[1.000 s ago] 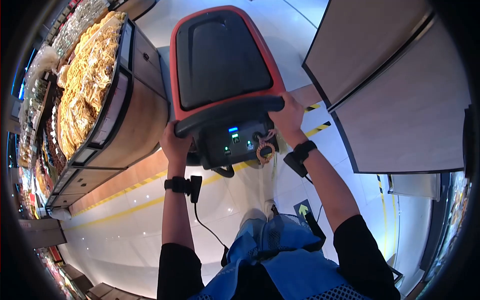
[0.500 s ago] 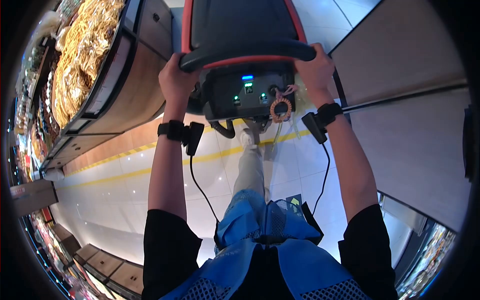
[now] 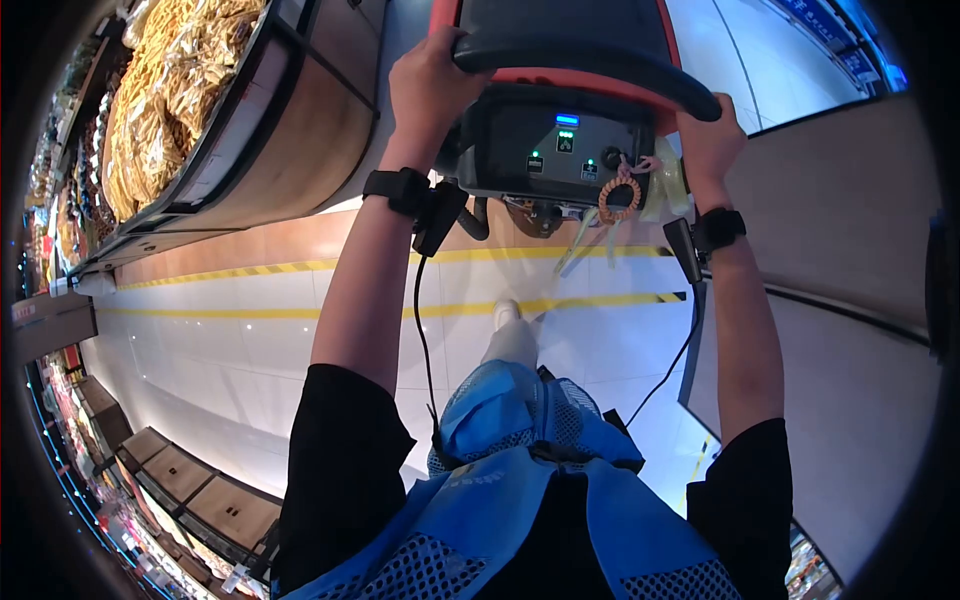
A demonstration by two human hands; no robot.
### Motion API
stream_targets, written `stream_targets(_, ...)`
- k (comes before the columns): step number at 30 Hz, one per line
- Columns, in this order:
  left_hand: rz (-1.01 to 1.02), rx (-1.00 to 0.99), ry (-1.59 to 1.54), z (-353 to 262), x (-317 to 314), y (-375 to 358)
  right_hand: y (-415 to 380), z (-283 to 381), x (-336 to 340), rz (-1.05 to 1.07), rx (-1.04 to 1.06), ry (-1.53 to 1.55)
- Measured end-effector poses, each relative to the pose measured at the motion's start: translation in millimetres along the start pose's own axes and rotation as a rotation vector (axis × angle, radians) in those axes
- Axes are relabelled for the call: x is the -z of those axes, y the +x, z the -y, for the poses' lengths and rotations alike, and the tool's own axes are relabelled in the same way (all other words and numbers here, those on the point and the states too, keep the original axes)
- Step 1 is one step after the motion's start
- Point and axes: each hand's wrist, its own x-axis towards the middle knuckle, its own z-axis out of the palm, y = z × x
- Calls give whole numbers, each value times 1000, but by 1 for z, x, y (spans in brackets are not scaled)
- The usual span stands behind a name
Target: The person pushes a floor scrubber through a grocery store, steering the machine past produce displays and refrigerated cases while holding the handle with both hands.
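Note:
A black curved handlebar [image 3: 590, 58] runs across the back of a red and black walk-behind machine, which looks like a floor scrubber [image 3: 565, 20]. My left hand [image 3: 432, 85] is closed round the bar's left end. Round its right end my right hand [image 3: 713, 143] is closed too. Below the bar sits a dark control panel [image 3: 550, 160] with a blue display and green lights. An orange coiled band [image 3: 619, 201] hangs from the key area, beside pale plastic strips [image 3: 668, 180]. Each wrist wears a black strapped device with a cable.
On the left, a curved wooden display counter [image 3: 300, 140] holds bagged yellowish dried goods [image 3: 180, 90]. Large grey-brown panels [image 3: 830, 200] stand close on the right. Yellow tape lines [image 3: 350, 312] cross the tiled floor [image 3: 270, 380]. More wooden cabinets [image 3: 205, 500] are at lower left.
The machine, with both hands on its bar, has shifted right and up in view and is more tilted. The floor lines have shifted, and the leading foot appears lower.

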Motion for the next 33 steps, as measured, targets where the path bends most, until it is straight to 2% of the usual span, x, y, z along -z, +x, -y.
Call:
stream_targets(6,25,25,28,30,-44,43,46,-9,-57,-21,31,53)
stream_targets(9,19,-27,71,42,-65,68,73,-13,-79,-24,37,36)
stream_targets(14,111,36,-58,49,-94,115,120,-25,-120,-40,34,-2)
stream_targets(16,175,121,-110,52,-104,132,141,-26,-133,-22,47,-36)
stream_targets(22,162,146,-85,70,-144,187,202,-28,-172,-3,45,46)
stream_targets(24,82,52,18,71,-159,209,227,-30,-180,-9,68,62)
stream_targets(30,131,124,23,66,-200,276,308,-35,-209,-14,129,84)
stream_targets(33,158,237,-29,62,-217,306,339,-38,-225,-27,141,77)
